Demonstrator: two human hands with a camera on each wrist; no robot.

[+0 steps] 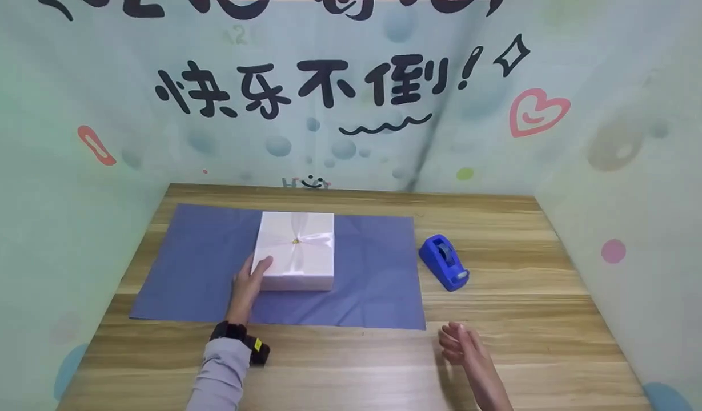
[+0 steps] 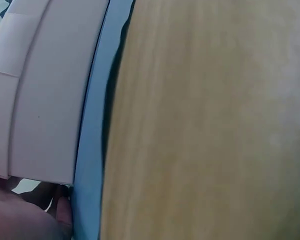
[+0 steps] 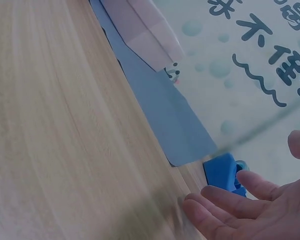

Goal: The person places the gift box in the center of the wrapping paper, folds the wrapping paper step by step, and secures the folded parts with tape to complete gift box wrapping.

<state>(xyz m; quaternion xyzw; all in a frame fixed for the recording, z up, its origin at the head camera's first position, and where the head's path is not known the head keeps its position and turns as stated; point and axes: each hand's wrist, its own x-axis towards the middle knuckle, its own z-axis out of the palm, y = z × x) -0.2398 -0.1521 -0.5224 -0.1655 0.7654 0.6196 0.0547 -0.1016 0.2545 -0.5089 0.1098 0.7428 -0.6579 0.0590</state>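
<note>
A pale pink gift box [image 1: 313,264] with a white ribbon [image 1: 319,237] lies on a flat sheet of blue wrapping paper [image 1: 379,274]. My left hand [image 1: 248,285] grips the box at its near left corner, thumb on the lid and the other fingers down along the left side. In the left wrist view those fingers [image 2: 64,212] are partly hidden behind my hand at the box's end. Over the table, right of the paper, my right hand [image 1: 468,351] holds nothing, its fingers loosely bent. Beyond it sits a blue tape dispenser [image 1: 444,262].
The wooden table [image 1: 339,371] has a printed curtain [image 1: 328,148] along its back and both sides. A dark strap with a small black device [image 1: 258,350] is on my left wrist. The dispenser stands just off the paper's right edge.
</note>
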